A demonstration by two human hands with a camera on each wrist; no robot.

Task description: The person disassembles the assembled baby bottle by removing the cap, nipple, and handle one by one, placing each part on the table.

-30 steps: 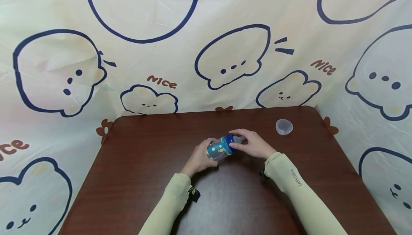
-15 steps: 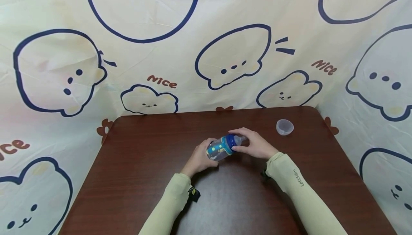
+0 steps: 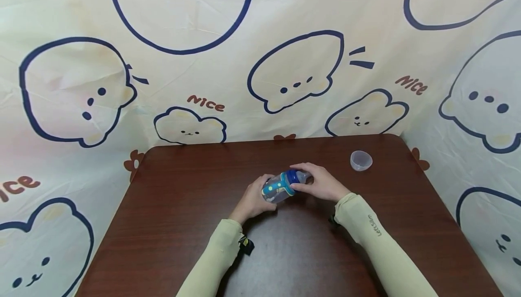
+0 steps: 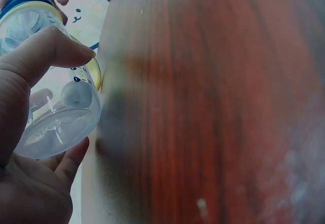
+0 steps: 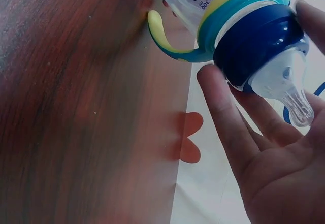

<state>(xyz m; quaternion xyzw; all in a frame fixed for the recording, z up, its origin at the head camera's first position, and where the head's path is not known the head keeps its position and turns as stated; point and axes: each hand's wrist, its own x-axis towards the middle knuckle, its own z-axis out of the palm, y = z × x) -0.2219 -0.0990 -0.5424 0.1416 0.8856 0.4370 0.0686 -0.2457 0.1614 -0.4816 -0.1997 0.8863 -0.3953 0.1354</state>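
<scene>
A clear baby bottle (image 3: pixel 278 188) with a dark blue collar (image 5: pixel 261 43), a silicone nipple (image 5: pixel 287 84) and a teal and yellow handle (image 5: pixel 175 49) is held tilted above the table, nipple end to the right. My left hand (image 3: pixel 254 199) grips the lower body; in the left wrist view its thumb (image 4: pixel 56 51) lies across the clear wall, and a round pale thing shows inside the bottle. Around the blue collar are the thumb and fingertips of my right hand (image 3: pixel 323 182), with the nipple pointing toward its palm.
A clear rounded cap or cup (image 3: pixel 361 160) sits on the dark brown wooden table (image 3: pixel 183 224) near the back right. Behind the table and along both sides hangs a cream cloth (image 3: pixel 236 12) with cartoon drawings.
My right hand shifted slightly right along the collar, then back left, its fingers changing place a little on it. My left hand and the bottle stay almost where they were.
</scene>
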